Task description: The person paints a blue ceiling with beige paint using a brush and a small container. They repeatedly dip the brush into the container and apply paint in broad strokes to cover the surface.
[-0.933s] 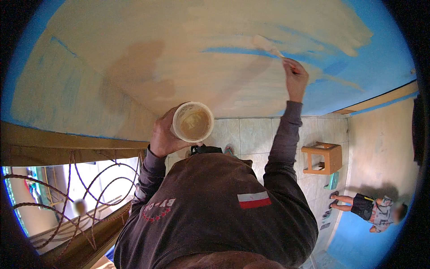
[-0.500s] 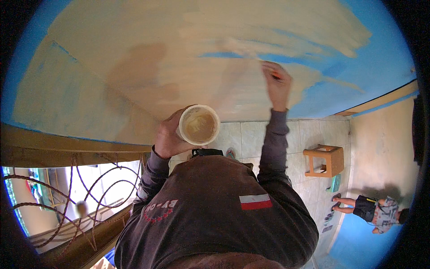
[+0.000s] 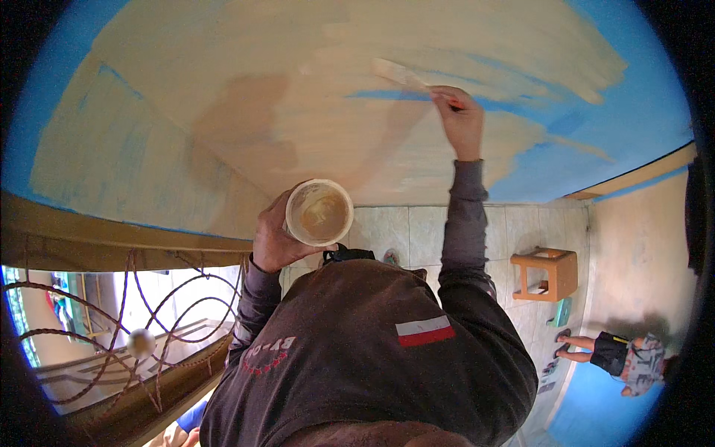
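My left hand (image 3: 275, 237) is wrapped around a round white tub (image 3: 291, 216), held in front of my chest. Beige paint (image 3: 328, 214) coats its inside. Higher up and to the right, my right hand (image 3: 460, 123) grips a paintbrush (image 3: 401, 74) whose bristle end points left against the wall. Most of the handle is hidden in my fingers; a bit of orange-red shows between them. Beige paint covers much of the blue wall (image 3: 514, 160), and a streak of blue (image 3: 387, 95) shows just below the brush.
A brown plastic stool (image 3: 564, 274) stands on the tiled floor (image 3: 491, 223) to the right, a green object (image 3: 560, 313) beside it. Farther right a person (image 3: 624, 355) stands by the other wall. On the left is a window (image 3: 164, 305) with curled metal bars.
My right hand and the brush have moved slightly up along the wall, and the brush shows more sharply. The tub has shifted a little left and down in the picture.
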A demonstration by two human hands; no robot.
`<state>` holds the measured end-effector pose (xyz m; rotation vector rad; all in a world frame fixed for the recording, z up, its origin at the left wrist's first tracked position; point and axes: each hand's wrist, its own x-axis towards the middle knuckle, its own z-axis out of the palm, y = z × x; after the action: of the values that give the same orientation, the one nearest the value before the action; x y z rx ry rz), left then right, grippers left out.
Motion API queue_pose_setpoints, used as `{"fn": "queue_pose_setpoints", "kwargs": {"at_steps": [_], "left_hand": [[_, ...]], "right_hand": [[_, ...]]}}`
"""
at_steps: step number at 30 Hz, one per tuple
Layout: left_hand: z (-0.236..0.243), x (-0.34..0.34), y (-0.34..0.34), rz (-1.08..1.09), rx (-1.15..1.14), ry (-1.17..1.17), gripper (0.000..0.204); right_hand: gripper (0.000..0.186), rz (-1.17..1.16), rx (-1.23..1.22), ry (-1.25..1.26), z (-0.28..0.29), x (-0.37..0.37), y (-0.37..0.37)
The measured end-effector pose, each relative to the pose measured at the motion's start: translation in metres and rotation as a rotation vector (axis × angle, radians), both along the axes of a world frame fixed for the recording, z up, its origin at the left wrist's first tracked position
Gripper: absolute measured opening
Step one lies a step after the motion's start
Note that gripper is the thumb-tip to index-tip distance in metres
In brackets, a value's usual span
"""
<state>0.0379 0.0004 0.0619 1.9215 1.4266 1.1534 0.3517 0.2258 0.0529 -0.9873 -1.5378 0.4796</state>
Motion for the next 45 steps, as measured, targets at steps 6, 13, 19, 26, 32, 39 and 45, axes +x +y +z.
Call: {"fn": "queue_pose_setpoints", "kwargs": {"at_steps": [6, 13, 19, 26, 32, 39, 45], "left_hand": [[0.001, 0.006, 0.011, -0.060, 0.050, 0.056, 0.089], [-0.001, 0.017, 0.018, -0.087, 0.082, 0.067, 0.085], [-0.008, 0.018, 0.021, -0.050, 0.062, 0.133, 0.087], [-0.013, 0.015, 0.012, -0.035, 0.066, 0.053, 0.088], [-0.012, 0.007, 0.002, -0.012, 0.047, 0.093, 0.088], [-0.012, 0.003, -0.004, 0.011, 0.028, 0.070, 0.088], [-0.010, 0.002, -0.004, 0.011, 0.007, 0.054, 0.090]], "right_hand": [[0.013, -0.227, -0.046, -0.056, -0.001, 0.107, -0.014], [0.016, -0.488, -0.024, -0.037, -0.003, 0.143, -0.065], [0.022, -0.177, -0.313, 0.267, -0.018, 0.066, -0.099], [0.031, 0.237, -0.593, 0.842, -0.062, 0.003, -0.086], [0.043, 0.208, -0.615, 0.611, -0.077, -0.023, -0.076], [0.043, 0.217, -0.574, 0.210, -0.071, -0.058, -0.042], [0.033, 0.231, -0.446, 0.196, -0.069, -0.070, -0.013]]}}
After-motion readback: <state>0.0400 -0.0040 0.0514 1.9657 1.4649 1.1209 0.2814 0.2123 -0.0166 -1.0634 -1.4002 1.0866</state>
